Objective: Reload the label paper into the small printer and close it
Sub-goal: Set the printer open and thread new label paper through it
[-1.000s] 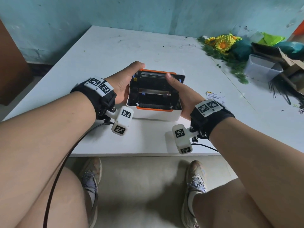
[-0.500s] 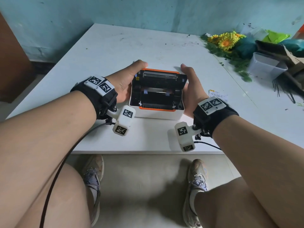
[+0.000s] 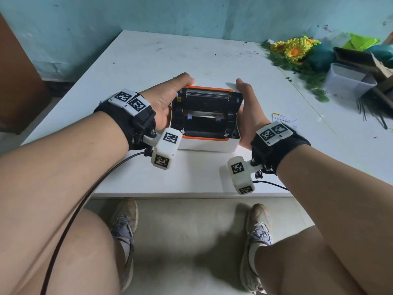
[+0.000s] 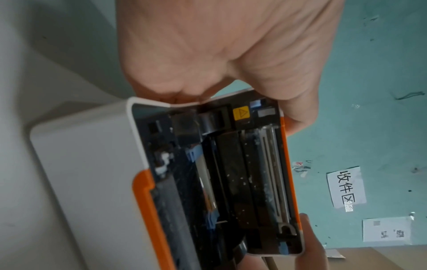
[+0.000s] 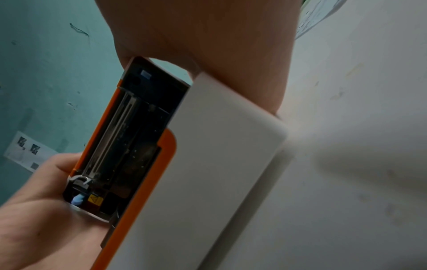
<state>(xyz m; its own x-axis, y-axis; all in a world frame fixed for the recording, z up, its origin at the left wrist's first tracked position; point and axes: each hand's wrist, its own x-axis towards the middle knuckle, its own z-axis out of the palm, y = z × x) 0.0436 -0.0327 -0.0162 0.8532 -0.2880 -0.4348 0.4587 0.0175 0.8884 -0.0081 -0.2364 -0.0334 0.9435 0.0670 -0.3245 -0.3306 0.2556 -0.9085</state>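
Head view has your left hand point(image 3: 163, 103) and right hand point(image 3: 247, 111) clasping the open printer point(image 3: 205, 133) mid-frame: the closing step, so press its lid point(image 3: 207, 96) down evenly

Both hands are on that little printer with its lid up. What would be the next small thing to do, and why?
Probably swing the lid down onto the printer until it shuts. It stands open, the left hand and the right hand hold it at either side, and a strip of paper seems to lie across the inside already, though how well it sits is hard to tell.
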